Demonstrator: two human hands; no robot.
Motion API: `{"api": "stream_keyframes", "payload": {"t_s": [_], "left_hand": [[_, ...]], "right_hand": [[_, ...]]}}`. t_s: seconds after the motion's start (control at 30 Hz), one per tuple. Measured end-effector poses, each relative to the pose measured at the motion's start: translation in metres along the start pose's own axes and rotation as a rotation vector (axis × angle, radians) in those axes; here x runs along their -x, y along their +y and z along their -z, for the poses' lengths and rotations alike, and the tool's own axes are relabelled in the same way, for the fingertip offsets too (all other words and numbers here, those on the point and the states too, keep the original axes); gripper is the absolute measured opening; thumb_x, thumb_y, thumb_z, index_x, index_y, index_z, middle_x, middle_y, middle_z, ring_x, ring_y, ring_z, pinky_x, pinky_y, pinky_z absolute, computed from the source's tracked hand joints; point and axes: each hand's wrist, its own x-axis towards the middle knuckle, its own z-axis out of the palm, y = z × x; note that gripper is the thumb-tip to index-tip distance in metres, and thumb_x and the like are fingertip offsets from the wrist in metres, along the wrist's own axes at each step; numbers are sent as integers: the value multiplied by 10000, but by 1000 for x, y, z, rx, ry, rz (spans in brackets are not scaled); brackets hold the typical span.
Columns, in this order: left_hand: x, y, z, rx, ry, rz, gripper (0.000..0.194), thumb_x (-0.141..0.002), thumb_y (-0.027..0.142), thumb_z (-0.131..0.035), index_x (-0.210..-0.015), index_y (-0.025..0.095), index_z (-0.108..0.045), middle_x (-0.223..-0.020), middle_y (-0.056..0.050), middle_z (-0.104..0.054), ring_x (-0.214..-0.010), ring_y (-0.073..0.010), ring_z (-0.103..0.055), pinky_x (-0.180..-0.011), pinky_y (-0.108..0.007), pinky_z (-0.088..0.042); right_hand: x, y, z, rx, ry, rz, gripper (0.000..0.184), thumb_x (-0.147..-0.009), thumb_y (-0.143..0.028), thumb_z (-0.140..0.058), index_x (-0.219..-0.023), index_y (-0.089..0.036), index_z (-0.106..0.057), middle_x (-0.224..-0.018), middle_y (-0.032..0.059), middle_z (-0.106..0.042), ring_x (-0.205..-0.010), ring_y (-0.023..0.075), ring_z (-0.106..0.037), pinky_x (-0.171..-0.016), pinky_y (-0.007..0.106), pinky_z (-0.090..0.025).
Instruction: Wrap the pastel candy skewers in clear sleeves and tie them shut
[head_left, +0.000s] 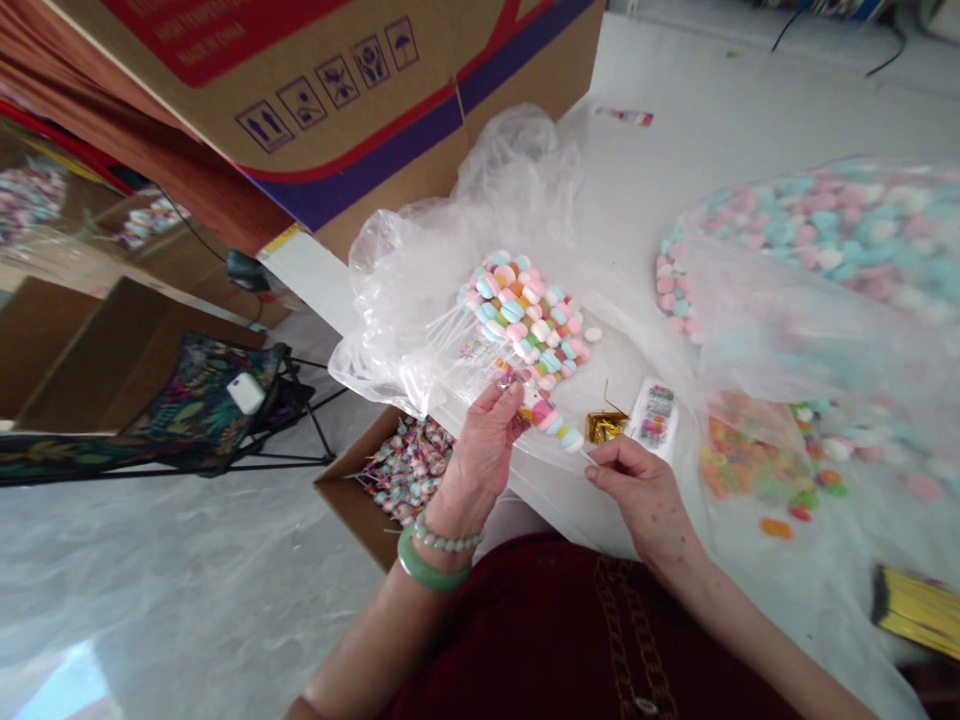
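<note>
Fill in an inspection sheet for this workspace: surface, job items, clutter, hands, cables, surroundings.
Surface: white table, partly covered with clear plastic.
Job items: candy skewer between the hands; skewer pile beyond.
Clutter: gold strips, loose gummies, bagged marshmallows on the right.
Hands: left hand grips the candy skewer's far end; right hand pinches its stick.
Cables: dark cords, far right.
Surroundings: printed carton behind; open box of skewers below the table edge; folding chair, left.

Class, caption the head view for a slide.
Left hand and right hand hold a candy skewer near piled marshmallow sticks.
</note>
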Motion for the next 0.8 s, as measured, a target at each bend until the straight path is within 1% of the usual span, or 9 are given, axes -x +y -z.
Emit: {"api": "stream_keyframes", "payload": {"t_s": [0.1,0.2,0.3,0.43,0.5,0.57,0.7,0.77,0.8], "left_hand": [[2,-4,-2,-32,8,23,312,-740,405,-728,-926,156,-697,-892,-55,-723,-765,-151,-653,-714,-267,-496],[3,-8,-4,-19,6,22,330,-724,421,-739,-915,154,-701,-877,-54,-721,-771,-150,-646,-715,-263,-492],[4,-9,-5,4,-1,33,327,-729,417,-734,-912,148,-704,-861,-54,-718,-767,-152,-647,-710,-264,-498],[4,-6,-4,16,8,62,284,-736,391,-728,-860,137,-702,-821,-51,-720,-710,-155,-651,-717,-291,-516],[5,-5,-5,8,5,74,269,-738,380,-727,-847,136,-700,-816,-54,-723,-691,-155,-653,-722,-298,-518],[6,-5,-6,-1,1,76,260,-743,376,-723,-849,140,-699,-820,-57,-726,-694,-158,-657,-724,-299,-520],[7,-8,-7,-27,-4,57,287,-767,394,-702,-914,147,-704,-861,-64,-733,-733,-168,-666,-730,-292,-527],[7,-9,-7,-14,-12,54,300,-775,397,-695,-942,148,-702,-876,-69,-734,-740,-171,-668,-742,-299,-531],[7,-9,-7,0,-15,57,301,-777,395,-694,-948,148,-701,-876,-70,-734,-735,-172,-668,-744,-305,-534]], "right_hand": [[-1,2,0,73,27,35,67,-625,-257,-665,-604,-201,-634,-602,-37,-538,-628,143,-441,-608,270,-306],[-2,5,0,111,38,53,66,-640,-256,-643,-605,-204,-623,-598,-36,-528,-620,147,-441,-602,272,-308],[-3,9,1,181,66,93,56,-667,-238,-618,-619,-209,-618,-625,-31,-541,-641,153,-459,-623,277,-324],[-4,9,4,269,116,164,75,-696,-214,-596,-621,-217,-607,-636,-29,-532,-648,156,-465,-624,277,-333],[-3,7,4,311,132,231,98,-709,-204,-583,-613,-219,-594,-640,-25,-532,-648,157,-474,-623,277,-343],[-2,4,4,384,148,332,127,-737,-188,-559,-617,-220,-585,-657,-16,-535,-662,159,-494,-634,279,-360],[2,1,0,570,171,527,218,-830,-165,-486,-644,-217,-588,-701,15,-528,-712,170,-519,-670,291,-382],[2,1,-1,590,152,565,224,-848,-172,-481,-667,-219,-604,-718,22,-540,-717,170,-525,-678,294,-389],[2,1,-1,564,129,561,207,-847,-179,-493,-685,-222,-616,-727,20,-554,-720,170,-533,-684,294,-394]]}}
